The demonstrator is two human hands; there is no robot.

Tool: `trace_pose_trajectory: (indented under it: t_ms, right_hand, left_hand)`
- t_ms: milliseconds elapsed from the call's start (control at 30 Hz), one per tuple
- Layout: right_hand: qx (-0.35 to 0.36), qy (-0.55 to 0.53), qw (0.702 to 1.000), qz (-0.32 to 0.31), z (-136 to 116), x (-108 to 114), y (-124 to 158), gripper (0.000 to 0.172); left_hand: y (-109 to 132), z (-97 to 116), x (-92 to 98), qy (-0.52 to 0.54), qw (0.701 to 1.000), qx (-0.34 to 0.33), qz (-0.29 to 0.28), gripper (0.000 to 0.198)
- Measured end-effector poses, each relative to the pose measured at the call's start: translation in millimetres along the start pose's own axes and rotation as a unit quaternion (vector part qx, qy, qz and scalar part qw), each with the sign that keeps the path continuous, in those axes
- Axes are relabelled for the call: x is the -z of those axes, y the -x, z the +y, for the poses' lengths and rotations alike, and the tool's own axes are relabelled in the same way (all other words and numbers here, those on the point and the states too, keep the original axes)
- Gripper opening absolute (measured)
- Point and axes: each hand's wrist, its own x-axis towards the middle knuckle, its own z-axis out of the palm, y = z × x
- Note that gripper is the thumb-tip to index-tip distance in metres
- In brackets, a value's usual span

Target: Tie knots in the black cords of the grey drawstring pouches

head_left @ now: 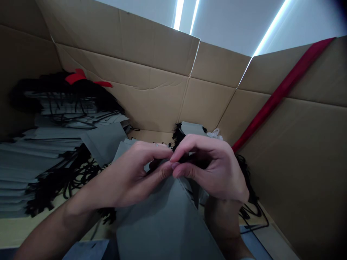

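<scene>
My left hand and my right hand meet at the centre, with thumbs and forefingers pinched together. Under them hangs a grey paper bag, its top edge running up to my fingertips. Both hands are closed at that edge. Whatever small part they pinch, perhaps a cord end, is hidden behind the fingers. Around my right hand, black cords lie to the side. Grey stacked bags stand just behind my left hand.
Piles of grey bags with black cord handles fill the left, topped by a red strip. Another small stack lies at the back. Cardboard walls enclose the space. A dark red band slants along the right wall.
</scene>
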Motion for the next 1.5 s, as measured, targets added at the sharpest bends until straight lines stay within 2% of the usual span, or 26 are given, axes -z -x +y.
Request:
trace_pose_trajectory:
  t_ms: [133,267,367,533,600,633,733,800,867,967,1100,1200,1333,1400,1500]
  right_hand:
    - [-0.024,-0.035,0.999,0.007,-0.7,0.7,0.6,0.024]
    - [-0.042,-0.091,0.995,0.025,-0.4,-2.1,2.8,0.024]
    - [-0.053,-0.147,0.987,0.022,0.7,-8.1,3.4,0.028]
    - [-0.06,-0.215,0.974,0.023,-0.7,-11.7,4.0,0.026]
    - [-0.077,-0.198,0.977,0.027,-5.8,-7.5,5.5,0.028]
    - [-0.094,-0.171,0.98,0.045,-9.4,-4.8,6.6,0.034]
    - [-0.109,-0.056,0.985,0.121,-21.2,1.6,10.3,0.048]
    - [-0.098,0.007,0.983,0.156,-26.3,3.0,12.2,0.042]
    - [-0.091,0.036,0.982,0.163,-27.7,3.4,13.0,0.037]
    - [-0.09,0.032,0.985,0.146,-24.8,6.0,14.2,0.036]
    - [-0.091,-0.025,0.991,0.091,-18.8,14.4,19.3,0.045]
    - [-0.105,-0.012,0.992,0.072,-17.0,20.6,23.7,0.048]
    - [-0.099,0.037,0.993,0.045,-19.1,25.7,27.2,0.033]
    - [-0.094,0.043,0.994,0.035,-20.2,26.2,28.0,0.03]
    - [-0.097,0.043,0.993,0.045,-18.9,24.4,29.2,0.043]
  left_hand:
    - [0.7,0.9,0.3,0.015,0.999,0.003,-0.037,0.042]
    - [1.8,4.7,-3.1,0.025,0.998,-0.038,-0.031,0.03]
    - [4.8,6.2,-6.0,0.073,0.994,-0.076,-0.021,0.026]
    - [7.6,4.4,-3.6,0.112,0.991,-0.075,-0.024,0.027]
    - [5.6,2.9,-1.1,0.103,0.993,-0.04,-0.029,0.031]
    - [4.0,2.0,-0.1,0.099,0.995,-0.018,-0.018,0.032]
    - [-1.1,-1.1,1.5,0.085,0.994,0.034,0.052,0.024]
    - [-3.4,-3.0,1.5,0.073,0.993,0.053,0.074,0.021]
    - [-4.7,-4.3,1.0,0.066,0.993,0.068,0.071,0.025]
    - [-6.2,-5.1,0.4,0.076,0.992,0.081,0.068,0.028]
    - [-8.3,-5.8,-0.2,0.098,0.988,0.093,0.075,0.03]
    - [-8.8,-5.5,-0.6,0.104,0.986,0.099,0.079,0.03]
    - [-8.0,-4.2,-0.1,0.112,0.985,0.103,0.08,0.031]
    - [-7.3,-4.7,0.5,0.114,0.986,0.097,0.078,0.03]
    - [-5.6,-8.2,0.5,0.1,0.992,0.044,0.066,0.024]
